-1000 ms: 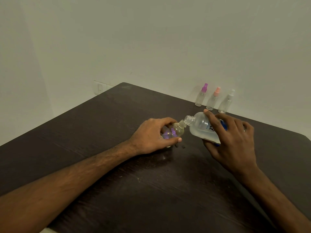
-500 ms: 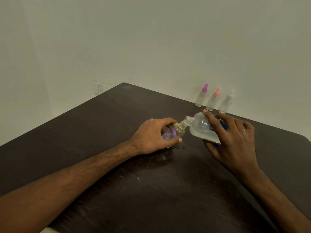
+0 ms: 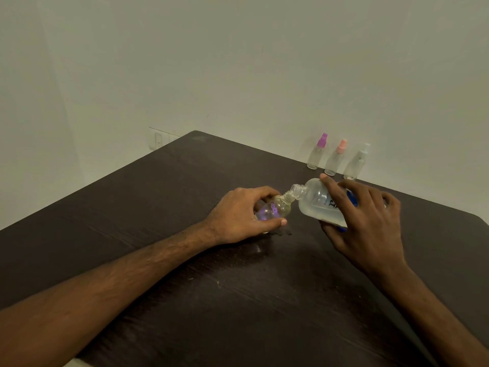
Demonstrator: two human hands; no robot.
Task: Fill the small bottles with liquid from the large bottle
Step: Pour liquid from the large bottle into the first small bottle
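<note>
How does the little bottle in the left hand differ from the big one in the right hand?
The small clear bottle with purple marks in the left hand is much smaller than the large frosted bottle with a blue label in the right hand. The small one only leans; the large one is tipped almost sideways. Both are uncapped, mouths meeting.

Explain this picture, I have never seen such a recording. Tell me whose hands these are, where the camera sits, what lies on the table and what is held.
No machine here: a person works with bare hands, and one camera worn on the head looks down at them. The left hand grips a tilted small bottle with a purple pattern. The right hand holds the large bottle tipped, its open neck at the small bottle's mouth. On the dark table, by the wall, stand a purple-capped spray bottle, a pink-capped one and a white-capped one.
</note>
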